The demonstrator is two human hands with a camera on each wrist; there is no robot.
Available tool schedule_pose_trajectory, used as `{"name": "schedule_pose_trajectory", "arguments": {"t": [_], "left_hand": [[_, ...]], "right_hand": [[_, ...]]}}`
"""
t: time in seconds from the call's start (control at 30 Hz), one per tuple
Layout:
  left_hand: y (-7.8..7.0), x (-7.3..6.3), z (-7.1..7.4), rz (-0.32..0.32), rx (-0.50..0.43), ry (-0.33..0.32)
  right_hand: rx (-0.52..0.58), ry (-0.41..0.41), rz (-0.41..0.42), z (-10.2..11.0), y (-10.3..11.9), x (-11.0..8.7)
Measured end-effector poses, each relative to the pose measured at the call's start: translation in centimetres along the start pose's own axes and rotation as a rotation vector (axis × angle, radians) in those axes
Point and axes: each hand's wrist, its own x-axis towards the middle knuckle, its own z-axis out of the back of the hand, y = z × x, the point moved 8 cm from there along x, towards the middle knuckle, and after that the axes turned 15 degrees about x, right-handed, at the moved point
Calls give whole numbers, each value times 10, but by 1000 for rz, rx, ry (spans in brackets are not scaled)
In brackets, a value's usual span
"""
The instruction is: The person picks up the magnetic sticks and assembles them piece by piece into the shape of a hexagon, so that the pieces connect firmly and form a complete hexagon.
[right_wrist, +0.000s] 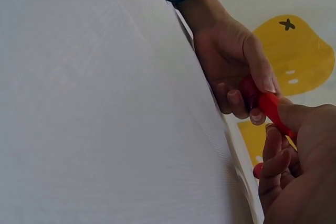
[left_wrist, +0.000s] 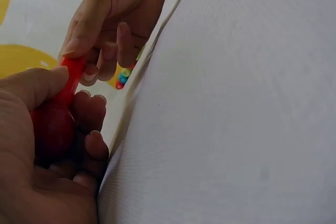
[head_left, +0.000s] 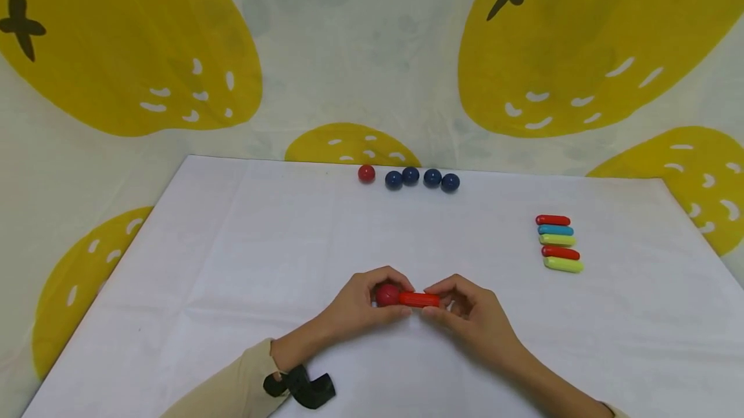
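Left hand (head_left: 356,300) grips red ball (head_left: 387,295) and red rod (head_left: 420,300); right hand (head_left: 484,320) pinches rod's right end. Apparent step: joining; next move calls for steady alignment.

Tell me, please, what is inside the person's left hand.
Inside the left hand is a shiny red ball; a slim red rod extends from it to the right hand. Surfaces that the hands cover cannot be seen.

Lone red ball (head_left: 366,174) at the far edge, four blue balls (head_left: 411,176) strung beside it, five rods (head_left: 557,240) lined up on the white surface (head_left: 261,230), yellow fruit (head_left: 128,37) splashed across the backdrop (head_left: 360,50)!
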Motion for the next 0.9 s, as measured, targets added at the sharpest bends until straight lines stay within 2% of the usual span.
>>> {"name": "schedule_pose_trajectory", "arguments": {"t": [0.2,0.33,0.6,0.9], "left_hand": [[3,0,3,36,16,-52],[5,0,7,54,37,-80],[6,0,7,85,48,-61],[6,0,6,59,53,-62]], "right_hand": [[-43,3,-8,2,4,4],[-119,-51,-23,16,10,14],[-203,-179,-7,54,17,61],[-184,-272,-56,79,-6,106]]}}
